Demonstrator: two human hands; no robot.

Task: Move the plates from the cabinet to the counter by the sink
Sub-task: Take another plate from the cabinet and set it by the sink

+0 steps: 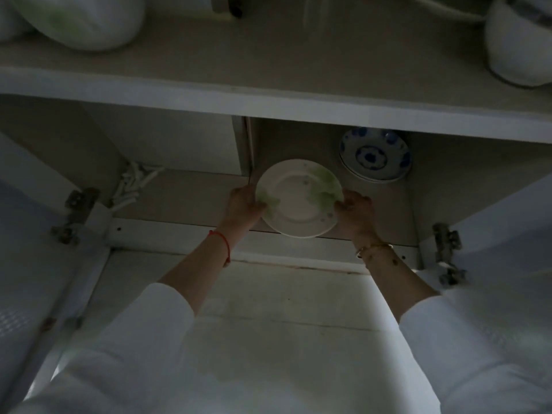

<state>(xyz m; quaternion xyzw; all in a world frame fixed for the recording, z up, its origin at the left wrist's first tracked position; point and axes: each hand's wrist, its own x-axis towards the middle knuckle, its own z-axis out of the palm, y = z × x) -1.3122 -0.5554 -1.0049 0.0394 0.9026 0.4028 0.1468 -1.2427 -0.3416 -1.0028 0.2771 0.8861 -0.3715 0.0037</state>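
Note:
A white plate with a green leaf pattern [298, 198] sits at the front of the cabinet's lower shelf [185, 192]. My left hand [243, 203] grips its left rim and my right hand [355, 207] grips its right rim. The plate's near edge juts past the shelf's front lip. Behind it to the right rests a stack of blue-and-white plates [375, 155], touched by neither hand.
The upper shelf [268, 64] carries white bowls at the left [80, 19] and right [519, 46]. Both cabinet doors stand open, with hinges at the left [74, 215] and right [448, 252]. Several white sticks [134, 186] lie in the left compartment.

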